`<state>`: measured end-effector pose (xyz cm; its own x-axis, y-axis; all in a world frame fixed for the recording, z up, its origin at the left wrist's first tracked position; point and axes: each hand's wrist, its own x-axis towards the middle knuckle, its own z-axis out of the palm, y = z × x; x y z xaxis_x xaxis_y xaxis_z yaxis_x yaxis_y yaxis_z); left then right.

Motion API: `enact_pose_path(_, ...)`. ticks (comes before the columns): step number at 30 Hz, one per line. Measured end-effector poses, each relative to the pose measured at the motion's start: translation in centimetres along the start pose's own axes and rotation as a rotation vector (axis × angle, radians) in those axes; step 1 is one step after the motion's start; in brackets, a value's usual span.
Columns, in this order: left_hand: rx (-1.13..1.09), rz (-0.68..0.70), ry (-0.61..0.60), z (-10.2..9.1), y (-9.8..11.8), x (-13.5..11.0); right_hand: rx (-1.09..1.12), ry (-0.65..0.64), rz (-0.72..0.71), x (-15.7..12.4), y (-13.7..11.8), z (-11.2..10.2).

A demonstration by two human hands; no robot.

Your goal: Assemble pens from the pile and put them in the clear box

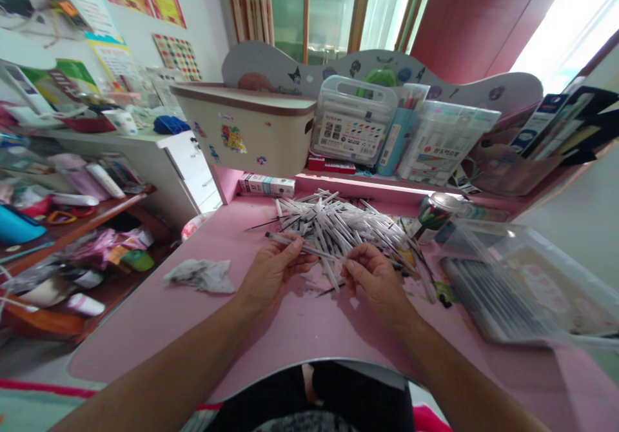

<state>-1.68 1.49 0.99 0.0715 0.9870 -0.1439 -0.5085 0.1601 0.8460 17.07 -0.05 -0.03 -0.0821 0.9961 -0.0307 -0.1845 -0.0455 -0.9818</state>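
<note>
- Both hands are pinching one white pen (316,251): left hand (275,271) the barrel, right hand (374,280) the tip.
- Holding it level is probably steadying it.

Crumpled tissue (200,275), can (432,216), beige bin (246,129)

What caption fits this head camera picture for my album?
Left hand and right hand hold one thin white plastic pen before a pile of white pens on a pink desk.
</note>
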Motion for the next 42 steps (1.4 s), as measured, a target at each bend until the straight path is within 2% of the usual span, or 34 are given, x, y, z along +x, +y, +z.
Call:
enact_pose_path(9, 0.071, -0.04, -0.063, -0.2, -0.2, 0.1, 0.003, -0.095, 0.029, -0.3, 0.2, 0.4)
enact_pose_path(15, 0.159, -0.007, -0.093, -0.5, -0.3, 0.2, -0.036, -0.103, 0.059, -0.3, 0.3, 0.3)
enact_pose_path(32, 0.109, 0.074, -0.112, -0.3, -1.3, -0.2, 0.046, -0.114, 0.06, -0.2, 0.5, 0.1)
enact_pose_path(35, 0.132, 0.092, -0.124, -0.4, -1.4, -0.2, -0.002, -0.137, 0.074, -0.2, 0.7, -0.1)
enact_pose_path(39, 0.225, 0.108, -0.172, -0.1, -1.1, -0.3, -0.148, -0.227, 0.055, -0.4, 0.7, 0.1)
enact_pose_path(42, 0.334, 0.065, -0.261, 0.2, -1.0, -0.5, -0.391, -0.237, -0.129, -0.8, -0.1, 0.5)
